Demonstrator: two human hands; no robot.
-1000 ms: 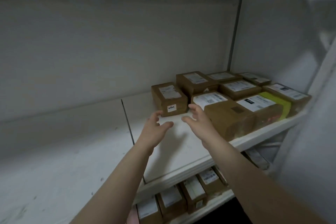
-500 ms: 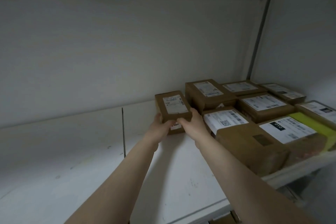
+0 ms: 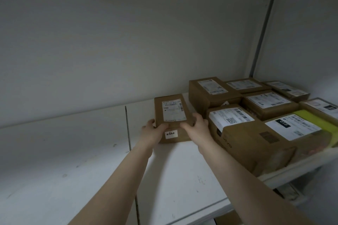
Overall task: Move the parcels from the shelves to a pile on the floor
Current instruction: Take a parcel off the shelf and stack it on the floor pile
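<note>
A second ago both hands were reaching open across the shelf; now they have closed on the small cardboard parcel. The left hand wraps the parcel's near left corner, thumb on top. The right hand clasps the near right corner, thumb on the lid and fingers running down the side, in the gap between this parcel and the large box beside it.

The parcel sits on the white shelf, a little apart from the cluster of other parcels to its right. I cannot tell whether its base has left the board yet. A shipping label covers much of the top, and a small white sticker shows on the front face between the hands.

It looks like a stiff, squared carton, small enough that it is probably light, though the contents are unknown. Plain card should grip well; the paper label is likely the slicker patch, so thumbs are better kept on bare card. Holding the two sides low, with fingers slipped under the base once it tips, seems safest. Squeezing the corners hard could dent them.
</note>
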